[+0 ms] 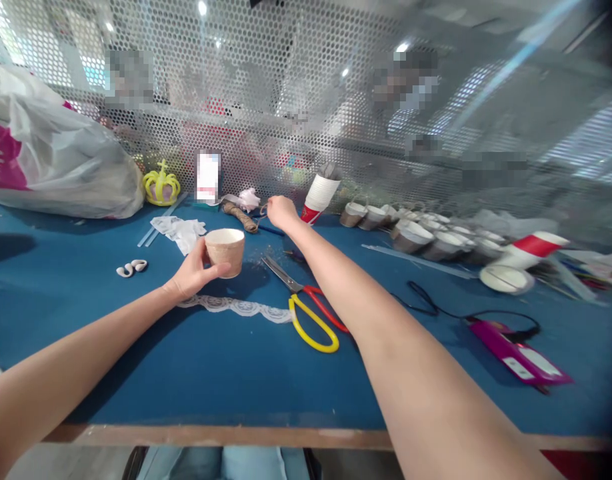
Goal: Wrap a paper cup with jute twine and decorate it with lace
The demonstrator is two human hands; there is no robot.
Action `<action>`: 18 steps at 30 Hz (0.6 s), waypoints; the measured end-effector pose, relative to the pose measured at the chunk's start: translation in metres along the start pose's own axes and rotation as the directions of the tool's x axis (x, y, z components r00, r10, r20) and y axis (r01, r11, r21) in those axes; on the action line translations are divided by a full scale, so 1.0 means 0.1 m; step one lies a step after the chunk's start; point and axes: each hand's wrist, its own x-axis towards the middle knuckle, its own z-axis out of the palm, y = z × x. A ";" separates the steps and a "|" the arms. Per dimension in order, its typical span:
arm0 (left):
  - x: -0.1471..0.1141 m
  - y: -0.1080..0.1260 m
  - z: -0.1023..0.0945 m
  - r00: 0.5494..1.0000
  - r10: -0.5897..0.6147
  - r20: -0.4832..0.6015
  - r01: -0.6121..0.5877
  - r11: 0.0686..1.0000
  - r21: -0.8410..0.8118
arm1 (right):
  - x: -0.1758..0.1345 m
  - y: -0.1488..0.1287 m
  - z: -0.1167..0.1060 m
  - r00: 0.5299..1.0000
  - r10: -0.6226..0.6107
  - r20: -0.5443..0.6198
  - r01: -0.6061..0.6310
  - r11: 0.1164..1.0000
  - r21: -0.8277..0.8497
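Observation:
My left hand (190, 270) is wrapped round a small tan-covered cup (227, 253) and keeps it upright over the table. Farther forward, my right hand (282, 212) is closed in a pinch on a strand of brown twine, beside the twine hank (240, 217). Scissors (297, 288) with one yellow and one red handle lie with blades parted, partly beneath my right forearm. A strip of white lace (241, 307) stretches on the blue table (211, 380) from near my left wrist to the scissors.
Several finished-looking cups (411, 235) stand at the right rear, near a tilted paper-cup stack (322, 190). A purple device (519, 353) with a black cord lies at right. A plastic bag (71, 160), yellow crown (161, 185), phone (208, 176) and white earbuds (132, 268) occupy the left.

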 end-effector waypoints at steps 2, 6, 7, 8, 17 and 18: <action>-0.01 -0.01 0.01 0.999 0.022 0.036 -0.026 0.991 0.128 | 0.03 -0.01 -0.05 1.000 0.006 0.023 -0.004 0.993 -0.114; -0.02 -0.01 0.04 0.993 -0.005 0.117 -0.029 0.958 0.286 | -0.15 -0.06 -0.15 0.996 -0.009 0.085 0.034 0.953 -0.300; -0.02 -0.02 0.04 0.991 -0.016 0.133 -0.024 0.956 0.294 | -0.24 -0.05 -0.18 0.995 -0.028 0.092 0.057 0.943 -0.329; -0.02 -0.03 0.03 0.989 -0.025 0.143 -0.019 0.954 0.299 | -0.35 -0.04 -0.21 0.994 -0.049 0.100 0.081 0.934 -0.349; -0.03 0.26 -0.08 0.870 0.491 0.051 -0.446 0.738 0.507 | -1.33 0.29 0.12 0.974 -0.109 0.199 0.180 0.907 -0.382; -0.06 0.34 -0.07 0.794 0.603 0.073 -0.543 0.651 0.531 | -1.39 0.33 0.16 0.977 -0.080 0.199 0.154 0.906 -0.395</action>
